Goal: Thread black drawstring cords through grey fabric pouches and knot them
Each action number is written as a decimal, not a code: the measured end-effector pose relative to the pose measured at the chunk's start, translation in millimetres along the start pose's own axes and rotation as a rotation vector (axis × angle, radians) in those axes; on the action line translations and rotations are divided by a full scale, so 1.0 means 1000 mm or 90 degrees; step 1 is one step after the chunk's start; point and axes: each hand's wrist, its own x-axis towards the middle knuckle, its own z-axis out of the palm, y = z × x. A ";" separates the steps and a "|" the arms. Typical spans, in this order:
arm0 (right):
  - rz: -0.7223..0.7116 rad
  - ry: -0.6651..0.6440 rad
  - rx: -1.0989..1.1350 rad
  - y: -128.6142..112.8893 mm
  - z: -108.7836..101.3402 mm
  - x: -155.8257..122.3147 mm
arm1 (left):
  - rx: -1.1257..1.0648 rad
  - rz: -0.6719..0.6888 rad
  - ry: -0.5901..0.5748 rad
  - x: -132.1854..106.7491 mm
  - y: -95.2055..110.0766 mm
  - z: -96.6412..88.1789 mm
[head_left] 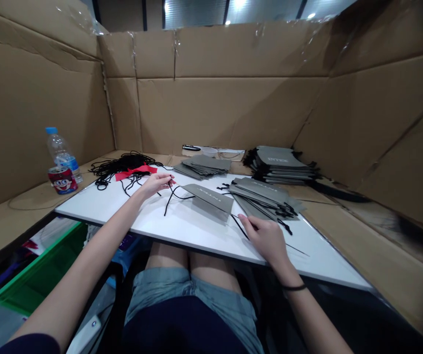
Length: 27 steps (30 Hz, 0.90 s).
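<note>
A flat grey drawstring pouch (209, 197) with pale lettering is held just above the white board, between my two hands. At its left end my left hand (156, 184) is closed in a pinch on a black cord (170, 196), whose loose ends hang down. My right hand (265, 238) is closed at the pouch's right corner, around a thin needle-like rod (297, 250) that sticks out behind the hand. Another length of black cord (239, 227) hangs beside my right fingers. Whether the right fingers also grip this cord is hidden.
On the white board (182, 231) lie loose pouches (204, 166), corded pouches (265, 194) and a red strip (135, 171) by a heap of black cords (126, 164). Stacked pouches (281, 164) stand back right. A bottle (64, 155), red tub (63, 180) and green crate (45, 268) are left. Cardboard walls surround everything.
</note>
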 end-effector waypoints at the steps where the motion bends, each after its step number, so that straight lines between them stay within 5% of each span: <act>1: -0.003 0.002 -0.003 0.001 0.001 0.000 | -0.001 0.004 0.003 0.000 0.000 0.000; 13: -0.013 0.010 -0.028 0.000 0.001 0.000 | 0.050 -0.072 0.294 0.003 -0.004 -0.009; 16: -0.018 0.013 -0.015 0.000 -0.001 0.001 | 0.024 -0.130 0.257 0.004 -0.003 -0.007; 21: -0.027 0.020 -0.018 0.001 0.000 0.000 | -0.054 -0.225 0.081 0.003 0.001 -0.005; 27: -0.014 0.019 -0.030 0.003 0.002 -0.001 | -0.073 -0.258 0.051 0.002 0.004 -0.005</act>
